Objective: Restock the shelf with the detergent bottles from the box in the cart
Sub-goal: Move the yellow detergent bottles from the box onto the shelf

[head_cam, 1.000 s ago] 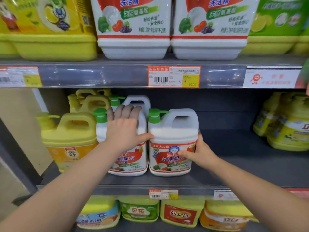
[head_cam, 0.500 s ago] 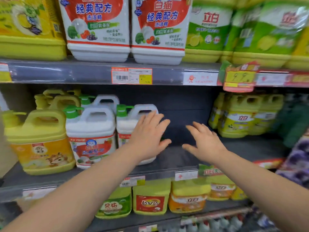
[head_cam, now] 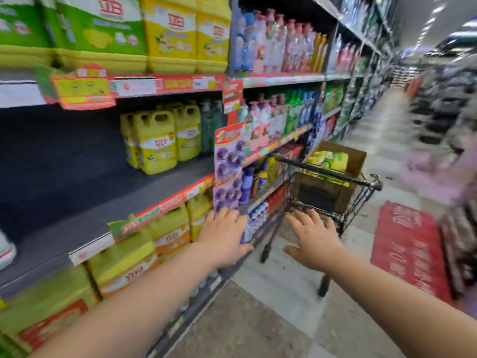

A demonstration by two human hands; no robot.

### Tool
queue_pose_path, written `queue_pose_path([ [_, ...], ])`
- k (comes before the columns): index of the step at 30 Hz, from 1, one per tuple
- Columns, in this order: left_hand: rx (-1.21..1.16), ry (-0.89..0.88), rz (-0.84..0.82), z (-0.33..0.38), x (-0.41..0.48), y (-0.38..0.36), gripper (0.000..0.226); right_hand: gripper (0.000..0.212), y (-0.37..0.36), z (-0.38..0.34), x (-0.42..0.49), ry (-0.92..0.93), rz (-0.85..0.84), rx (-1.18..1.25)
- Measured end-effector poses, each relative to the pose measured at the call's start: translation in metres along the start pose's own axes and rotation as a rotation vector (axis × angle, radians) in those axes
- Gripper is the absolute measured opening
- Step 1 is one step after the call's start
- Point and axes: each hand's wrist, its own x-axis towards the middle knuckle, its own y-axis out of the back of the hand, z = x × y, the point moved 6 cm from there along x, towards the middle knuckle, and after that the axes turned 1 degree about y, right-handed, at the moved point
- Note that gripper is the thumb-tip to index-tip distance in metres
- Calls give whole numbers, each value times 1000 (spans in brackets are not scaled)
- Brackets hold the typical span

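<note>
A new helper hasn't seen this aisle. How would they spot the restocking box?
Find the black wire cart parked on the floor beside the shelves. Inside it sits a brown cardboard box, open on top, showing yellow-green detergent bottles. Nothing else nearby is brown cardboard.

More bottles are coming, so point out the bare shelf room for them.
The dark grey middle shelf board lies bare from the white bottle at the left edge to the yellow handled jugs. Green-yellow jugs above and yellow jugs below stand packed.
</note>
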Motion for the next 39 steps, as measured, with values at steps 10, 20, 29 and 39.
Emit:
queue_pose_path([
  [10,-33,-258,-95,162,66,-30,70,76,-26,144,-77,-266,-75,44],
  [20,-86,-419,-144,253,203,-85,72,72,-54,274,-28,-429,-78,31],
  [29,-110,-564,-148,336,357,-103,62,76,-76,407,33,-631,-111,73],
  [39,-113,-652,-206,500,480,-147,65,77,-109,607,51,-715,-125,126],
])
